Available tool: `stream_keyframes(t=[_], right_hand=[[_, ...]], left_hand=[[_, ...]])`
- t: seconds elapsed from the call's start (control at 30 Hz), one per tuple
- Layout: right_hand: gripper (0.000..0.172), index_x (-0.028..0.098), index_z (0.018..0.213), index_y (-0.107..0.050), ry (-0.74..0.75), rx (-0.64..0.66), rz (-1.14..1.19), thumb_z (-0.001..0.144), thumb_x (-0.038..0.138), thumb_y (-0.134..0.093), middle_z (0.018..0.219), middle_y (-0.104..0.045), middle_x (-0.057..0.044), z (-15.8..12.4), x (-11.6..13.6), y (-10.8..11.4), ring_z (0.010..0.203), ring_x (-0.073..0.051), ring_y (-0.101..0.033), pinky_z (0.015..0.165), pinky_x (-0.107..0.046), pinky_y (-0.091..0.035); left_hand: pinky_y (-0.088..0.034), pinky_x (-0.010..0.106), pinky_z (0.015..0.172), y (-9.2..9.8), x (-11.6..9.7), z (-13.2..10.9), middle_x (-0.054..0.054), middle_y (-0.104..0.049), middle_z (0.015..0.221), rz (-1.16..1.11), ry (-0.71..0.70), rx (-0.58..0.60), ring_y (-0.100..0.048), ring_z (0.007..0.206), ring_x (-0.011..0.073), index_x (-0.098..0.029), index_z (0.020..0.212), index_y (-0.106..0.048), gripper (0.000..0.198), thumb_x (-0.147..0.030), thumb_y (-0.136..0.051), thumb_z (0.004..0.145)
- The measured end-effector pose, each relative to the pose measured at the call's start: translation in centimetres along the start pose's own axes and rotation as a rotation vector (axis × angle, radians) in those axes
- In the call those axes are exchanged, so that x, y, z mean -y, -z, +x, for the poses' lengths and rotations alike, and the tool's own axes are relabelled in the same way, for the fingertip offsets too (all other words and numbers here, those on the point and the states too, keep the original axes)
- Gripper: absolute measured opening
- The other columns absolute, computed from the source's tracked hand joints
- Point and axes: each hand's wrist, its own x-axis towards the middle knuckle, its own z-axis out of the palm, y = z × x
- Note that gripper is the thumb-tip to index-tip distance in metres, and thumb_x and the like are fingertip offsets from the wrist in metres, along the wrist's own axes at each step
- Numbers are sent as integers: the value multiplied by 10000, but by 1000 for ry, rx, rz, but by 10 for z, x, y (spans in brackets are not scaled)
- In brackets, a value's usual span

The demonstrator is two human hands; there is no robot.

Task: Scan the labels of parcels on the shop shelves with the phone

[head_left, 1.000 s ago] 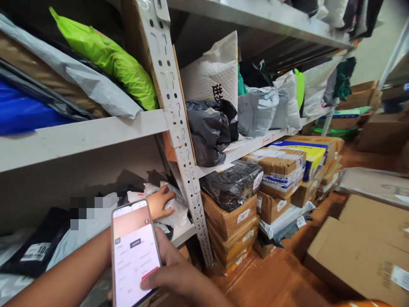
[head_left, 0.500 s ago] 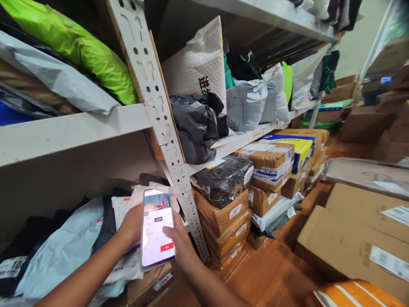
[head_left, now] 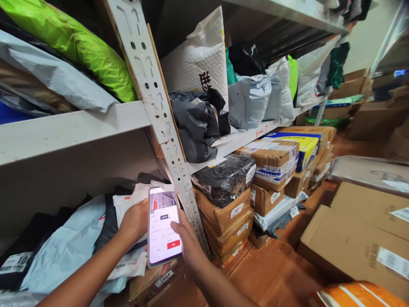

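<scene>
A smartphone (head_left: 162,251) with a lit screen is tilted upright near the lower middle. My right hand (head_left: 188,243) is closed round its right side, thumb over the screen and fingertips showing underneath. The screen shows a printed label at the top and a red button lower down. My left hand (head_left: 137,219) is at the phone's left side, against a pale plastic mailer bag (head_left: 140,194). Its fingers are hidden behind the phone, so I cannot see what they grip. A light blue mailer bag (head_left: 64,238) lies left of my hands.
A perforated white shelf post (head_left: 162,115) stands just behind the phone. To its right are stacked cartons (head_left: 220,213) and a black-wrapped parcel (head_left: 223,177). Bagged parcels line the shelf (head_left: 236,147) above. Large cardboard boxes (head_left: 351,230) occupy the floor at right.
The phone and my right hand have shifted slightly right. My left hand has moved a little right too. The phone's upper picture has changed from a blurred view to a label.
</scene>
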Motion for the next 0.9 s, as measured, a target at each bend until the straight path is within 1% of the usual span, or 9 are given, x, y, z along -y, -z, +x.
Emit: stream_keyframes(t=[0.17, 0.37, 0.47, 0.53, 0.57, 0.63, 0.7, 0.8, 0.9], right_hand=[[677, 236, 1225, -389, -12, 17, 11, 653, 519, -614, 929, -650, -68, -3, 7, -3, 608, -226, -651, 331, -224, -401], [650, 231, 1200, -386, -5, 19, 24, 652, 498, -610, 959, -645, -68, -6, 12, -5, 708, -254, -665, 401, -283, -473], [619, 229, 1202, -373, -24, 84, 54, 657, 427, -590, 1044, -633, -77, -11, 19, -7, 802, -272, -665, 472, -329, -517], [623, 231, 1205, -365, -47, 151, 71, 626, 323, -575, 1111, -620, -79, -15, 25, -10, 874, -281, -656, 536, -362, -542], [649, 234, 1207, -359, -59, 187, 76, 593, 266, -569, 1136, -616, -76, -17, 27, -11, 897, -283, -653, 566, -376, -549], [726, 251, 1231, -333, -73, 246, 68, 544, 178, -557, 1185, -603, -67, -21, 31, -12, 922, -279, -652, 611, -391, -556], [785, 269, 1267, -293, -75, 292, 35, 541, 142, -565, 1210, -598, -63, -24, 31, -12, 913, -271, -662, 617, -391, -558], [803, 277, 1305, -249, -68, 336, -14, 591, 152, -595, 1220, -595, -76, -28, 30, -10, 902, -264, -673, 622, -395, -562], [809, 281, 1324, -228, -65, 373, -13, 621, 168, -613, 1251, -575, -89, -29, 28, -11, 938, -275, -667, 665, -440, -567]], left_hand=[[-460, 273, 684, -1, 1, 0, 117, -695, 961, 10, 1, 9, -667, 850, 235, -143, 928, -660, 260, -221, -430, 836], [-459, 279, 661, -7, 5, 3, 113, -685, 926, 9, -15, 7, -655, 799, 225, -136, 917, -645, 258, -242, -425, 835], [-472, 308, 719, -10, 5, 0, 135, -663, 905, 28, -17, -103, -625, 855, 252, -120, 847, -636, 247, -255, -431, 825], [-473, 329, 775, -11, 2, -3, 149, -644, 915, 18, 19, -219, -603, 904, 269, -122, 811, -627, 247, -272, -431, 817], [-473, 332, 782, -10, 1, -4, 149, -640, 930, -2, 43, -249, -600, 912, 269, -125, 827, -624, 254, -277, -422, 816], [-476, 323, 746, -7, 1, -5, 140, -644, 965, -56, 70, -228, -614, 884, 257, -139, 895, -619, 277, -280, -394, 815], [-465, 316, 683, -3, 7, -2, 129, -661, 968, -89, 75, -153, -634, 840, 257, -154, 931, -613, 292, -292, -388, 807], [-440, 313, 668, 4, 24, 7, 104, -692, 924, -98, 69, -82, -649, 834, 274, -188, 897, -618, 263, -327, -423, 789], [-429, 288, 668, 8, 37, 12, 76, -707, 879, -116, 61, -45, -653, 838, 255, -208, 842, -619, 226, -321, -432, 784]])
